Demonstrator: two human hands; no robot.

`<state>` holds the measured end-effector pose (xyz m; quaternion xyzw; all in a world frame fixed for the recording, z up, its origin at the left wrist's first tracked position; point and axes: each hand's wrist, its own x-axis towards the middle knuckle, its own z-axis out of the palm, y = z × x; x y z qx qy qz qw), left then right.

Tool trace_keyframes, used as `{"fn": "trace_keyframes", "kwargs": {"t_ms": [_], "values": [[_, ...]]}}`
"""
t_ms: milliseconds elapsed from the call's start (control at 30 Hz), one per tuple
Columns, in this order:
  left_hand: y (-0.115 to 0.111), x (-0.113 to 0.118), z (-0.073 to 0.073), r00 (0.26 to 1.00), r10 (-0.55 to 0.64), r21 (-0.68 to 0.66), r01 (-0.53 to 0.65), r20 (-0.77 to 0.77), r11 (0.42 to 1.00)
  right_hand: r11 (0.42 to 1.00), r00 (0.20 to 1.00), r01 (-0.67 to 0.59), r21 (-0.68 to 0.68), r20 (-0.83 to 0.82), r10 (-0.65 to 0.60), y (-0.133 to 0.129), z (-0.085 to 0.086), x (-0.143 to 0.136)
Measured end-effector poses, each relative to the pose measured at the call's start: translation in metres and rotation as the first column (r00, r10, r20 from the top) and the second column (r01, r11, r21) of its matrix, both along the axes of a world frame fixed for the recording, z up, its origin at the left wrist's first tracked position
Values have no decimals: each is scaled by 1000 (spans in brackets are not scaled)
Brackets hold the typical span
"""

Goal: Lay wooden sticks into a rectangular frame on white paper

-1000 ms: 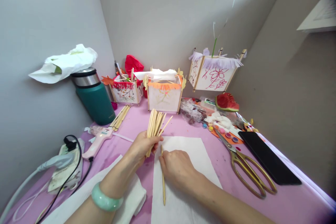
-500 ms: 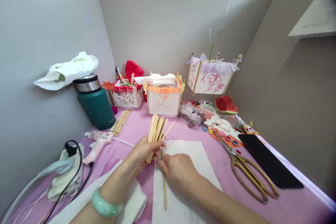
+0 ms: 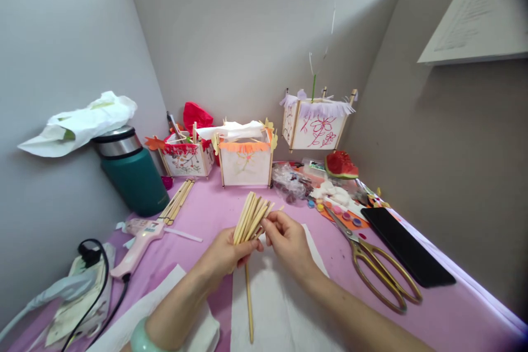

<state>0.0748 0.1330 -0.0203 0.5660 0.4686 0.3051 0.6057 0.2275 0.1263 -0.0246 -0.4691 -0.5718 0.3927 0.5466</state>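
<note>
A bundle of thin wooden sticks (image 3: 250,217) is gripped in my left hand (image 3: 229,253), tilted up and slightly to the right. My right hand (image 3: 289,239) is at the bundle's right side, thumb and fingers pinching a stick there; its far end is mostly hidden by my fingers. Below both hands, a single wooden stick (image 3: 249,308) lies lengthwise on a white paper sheet (image 3: 284,313), its upper end covered by my left hand.
Paper lanterns (image 3: 245,168) stand at the back; another lantern (image 3: 317,129) hangs at right. Gold-handled scissors (image 3: 377,264) and a black phone (image 3: 406,245) lie right. On the left are a pink glue gun (image 3: 138,250), a teal bottle (image 3: 134,181), a power strip (image 3: 78,297) and tied sticks (image 3: 177,202).
My right hand has lifted off the single stick on the paper and moved up to the bundle's right side. That stick stays on the paper. The camera view has shifted slightly.
</note>
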Motion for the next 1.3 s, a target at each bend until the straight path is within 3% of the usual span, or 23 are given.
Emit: {"fn": "trace_keyframes", "kwargs": {"t_ms": [233,367,467,567,633,700,767,833,1133,1200,1267,1300], "values": [[5,-6,-7,994,105,-25,-105,8,994,999,974,15,-39,-224,-23,7,5,10],[8,-6,-5,973,232,-40,-232,-1,972,994,961,48,98,-278,-19,9,12,19],[11,-7,-4,945,321,-52,-319,55,946,986,991,-21,167,-129,43,12,16,28],[12,-9,-4,927,350,-74,-342,137,937,975,977,-85,206,209,41,15,17,37],[12,-10,-3,918,357,-82,-347,175,934,952,835,-154,263,550,-17,17,15,41],[12,-10,-3,910,366,-82,-357,196,931,934,574,-255,249,816,-61,18,11,43],[12,-11,-3,904,378,-80,-369,199,926,934,365,-306,187,929,-66,18,6,42],[12,-11,-4,901,384,-82,-375,201,923,935,288,-318,157,956,-62,17,2,39],[14,-10,-6,903,383,-123,-365,194,923,915,384,-322,242,917,-107,18,-7,36],[12,-10,-3,893,369,-167,-336,255,927,895,517,-288,341,842,-154,16,-2,36],[9,-10,2,886,337,-224,-275,318,935,893,736,-176,414,658,-159,12,5,34],[8,-9,4,885,318,-251,-241,340,938,915,846,-110,387,519,-118,10,8,32]]}}
